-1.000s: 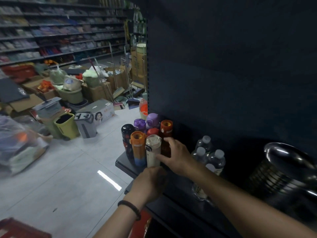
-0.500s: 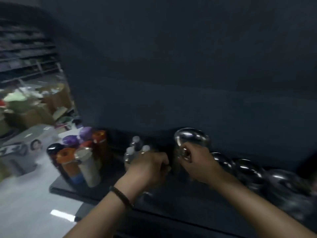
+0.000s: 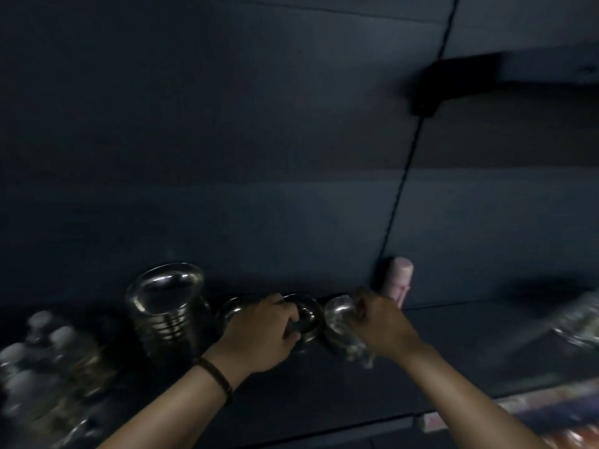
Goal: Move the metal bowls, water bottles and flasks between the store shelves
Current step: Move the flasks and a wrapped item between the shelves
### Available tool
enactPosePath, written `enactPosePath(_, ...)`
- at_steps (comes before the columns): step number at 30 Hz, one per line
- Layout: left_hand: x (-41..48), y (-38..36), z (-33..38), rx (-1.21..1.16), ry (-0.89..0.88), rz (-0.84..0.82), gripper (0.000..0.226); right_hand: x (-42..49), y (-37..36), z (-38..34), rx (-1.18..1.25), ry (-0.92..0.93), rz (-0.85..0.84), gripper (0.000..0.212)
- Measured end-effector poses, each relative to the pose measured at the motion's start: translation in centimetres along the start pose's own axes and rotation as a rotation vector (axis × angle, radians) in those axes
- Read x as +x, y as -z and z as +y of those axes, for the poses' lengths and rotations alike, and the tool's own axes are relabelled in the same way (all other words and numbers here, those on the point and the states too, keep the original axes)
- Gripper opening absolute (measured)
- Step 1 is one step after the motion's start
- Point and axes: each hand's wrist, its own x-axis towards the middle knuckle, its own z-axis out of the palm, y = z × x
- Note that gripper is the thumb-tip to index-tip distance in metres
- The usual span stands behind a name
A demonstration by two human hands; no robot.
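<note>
Two bare hands are seen at the middle of a dark store shelf [image 3: 460,348], each closed on a bowl. The left hand [image 3: 259,332] is curled over the rim of a small round shiny metal bowl [image 3: 306,319], with the fingers wrapped round its near edge. The right hand [image 3: 381,325] is closed round a second rounded shiny bowl [image 3: 338,319], which is blurred and lies just right of the first, the two bowls touching or nearly so. A dark beaded bracelet [image 3: 215,377] is worn on the left wrist.

Another metal bowl rim [image 3: 231,311] is partly hidden behind the left hand. Further left, a tall nested stack of ribbed steel bowls [image 3: 165,306] is stood upright on the shelf. At the far left a cluster of clear plastic water bottles with white caps [image 3: 39,354] is seen, heavily blurred. Just beyond the right hand, a pale pink cylindrical flask [image 3: 400,280] is stood against the dark back panel [image 3: 259,157]. At the right edge a blurred glinting object [image 3: 580,319] is seen; what it is cannot be told.
</note>
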Motion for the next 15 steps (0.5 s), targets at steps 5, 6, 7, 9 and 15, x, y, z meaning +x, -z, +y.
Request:
enactPosePath(5,5.0,-3.2,6.7,0.0,-0.067,-0.041,0.032,3.4,3.2,9.5,0.069,-0.201,0.106,0.053)
enactPosePath(6,5.8,-3.8,7.7,-0.002,-0.063,-0.056,0.032,4.3,3.6,10.9,0.067,-0.223,0.122,0.06)
enactPosePath(7,6.5,-4.3,8.7,-0.008,-0.052,-0.074,0.031,5.4,3.9,12.3,0.071,-0.234,0.134,0.064)
enactPosePath(9,7.6,-5.2,10.2,-0.027,-0.035,-0.1,0.029,7.5,4.4,14.0,0.08,-0.243,0.138,0.065)
enactPosePath(15,9.9,-6.3,12.9,-0.036,-0.014,-0.124,0.029,12.3,3.2,16.3,0.06,-0.171,0.062,0.086)
